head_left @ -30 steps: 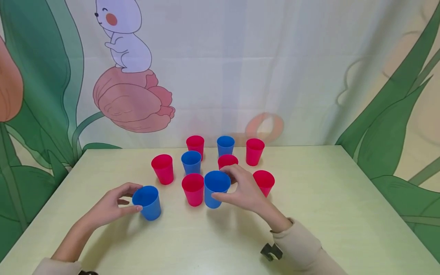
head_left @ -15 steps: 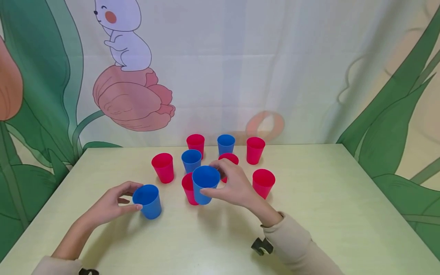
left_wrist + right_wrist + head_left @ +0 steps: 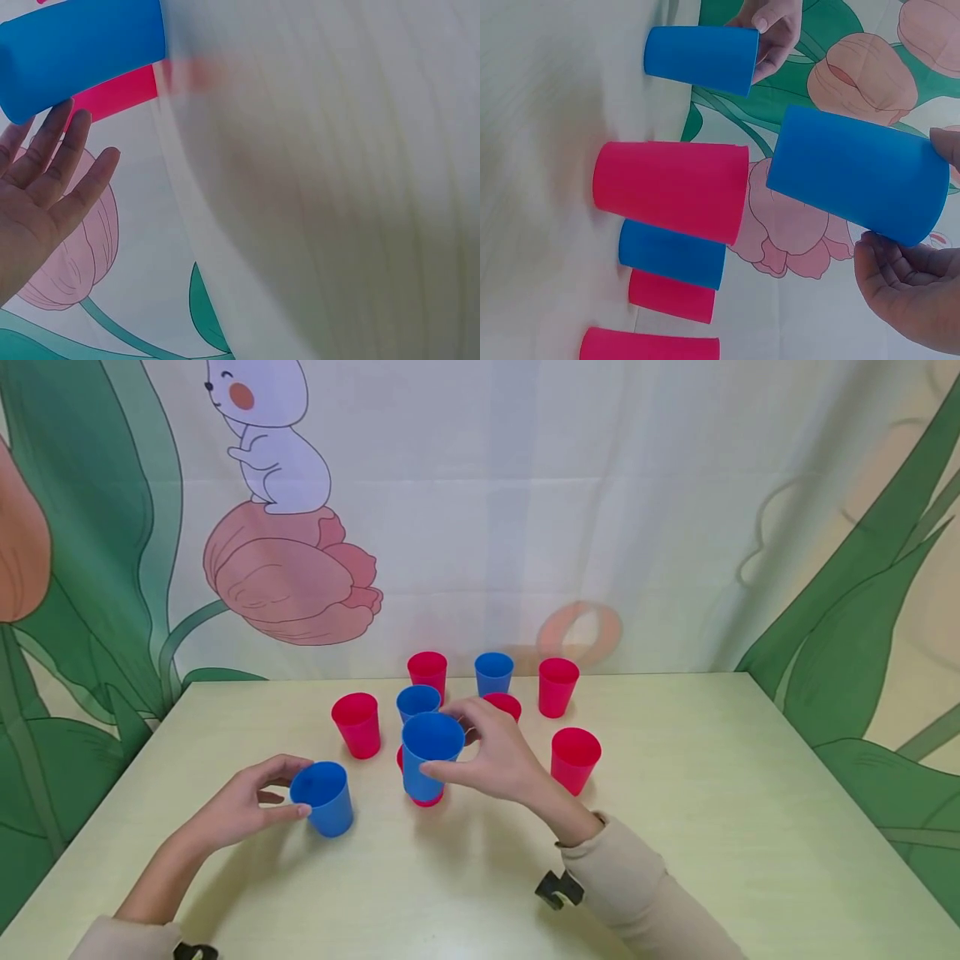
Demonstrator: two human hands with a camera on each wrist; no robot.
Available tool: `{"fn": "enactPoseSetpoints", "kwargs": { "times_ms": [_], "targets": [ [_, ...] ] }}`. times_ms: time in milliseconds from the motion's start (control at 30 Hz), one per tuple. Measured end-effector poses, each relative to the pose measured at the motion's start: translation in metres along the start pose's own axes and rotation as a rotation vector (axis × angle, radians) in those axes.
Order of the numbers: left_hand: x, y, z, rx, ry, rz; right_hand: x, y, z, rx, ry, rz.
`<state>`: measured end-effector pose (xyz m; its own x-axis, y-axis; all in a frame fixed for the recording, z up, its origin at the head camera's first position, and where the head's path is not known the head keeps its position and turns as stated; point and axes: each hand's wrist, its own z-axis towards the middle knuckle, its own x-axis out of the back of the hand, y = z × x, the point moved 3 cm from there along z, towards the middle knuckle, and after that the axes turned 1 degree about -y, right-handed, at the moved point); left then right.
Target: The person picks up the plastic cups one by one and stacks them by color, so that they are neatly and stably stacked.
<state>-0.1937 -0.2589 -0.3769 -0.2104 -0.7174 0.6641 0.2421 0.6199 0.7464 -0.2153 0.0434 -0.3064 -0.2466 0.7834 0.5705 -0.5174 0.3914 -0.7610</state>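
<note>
Tabletop (image 3: 735, 827): right hand (image 3: 498, 756) grips a raised blue cup (image 3: 431, 742) above a red cup (image 3: 671, 187); left hand (image 3: 238, 806) holds an upright blue cup (image 3: 330, 802).

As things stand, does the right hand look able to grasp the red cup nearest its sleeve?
Probably not yet: the right hand holds a blue cup, so it is busy. Otherwise the way to that red cup seems free, with no other cup between.

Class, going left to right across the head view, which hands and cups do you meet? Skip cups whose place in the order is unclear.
Left hand → left blue cup → leftmost red cup → raised blue cup → right hand → rightmost red cup
</note>
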Motion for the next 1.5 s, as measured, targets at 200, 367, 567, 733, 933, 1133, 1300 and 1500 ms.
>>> {"fn": "enactPoseSetpoints", "kwargs": {
  "times_ms": [200,367,567,733,933,1133,1300,1500],
  "targets": [
    [-0.001,-0.001,0.001,0.006,-0.008,-0.010,-0.006,-0.001,0.006,-0.030,-0.006,0.036],
    [-0.001,-0.001,0.001,0.007,-0.016,-0.016,-0.011,-0.005,0.012,-0.026,-0.003,0.035],
    [0.000,-0.001,0.001,0.016,-0.021,-0.021,-0.020,-0.007,0.021,-0.038,-0.013,0.087],
    [0.000,-0.002,0.002,0.022,-0.024,-0.020,-0.027,-0.006,0.027,-0.041,-0.024,0.099],
    [0.000,-0.002,0.001,0.021,-0.020,-0.024,-0.036,-0.012,0.032,-0.023,-0.034,0.099],
    [0.000,-0.002,0.001,0.019,-0.013,-0.023,-0.046,-0.017,0.035,-0.040,-0.053,0.111],
    [0.000,-0.003,0.001,0.023,-0.020,-0.032,-0.052,-0.020,0.039,-0.017,-0.063,0.115],
    [0.001,-0.002,0.001,0.019,-0.028,-0.044,-0.058,-0.024,0.044,0.012,-0.073,0.117]
  ]
}}
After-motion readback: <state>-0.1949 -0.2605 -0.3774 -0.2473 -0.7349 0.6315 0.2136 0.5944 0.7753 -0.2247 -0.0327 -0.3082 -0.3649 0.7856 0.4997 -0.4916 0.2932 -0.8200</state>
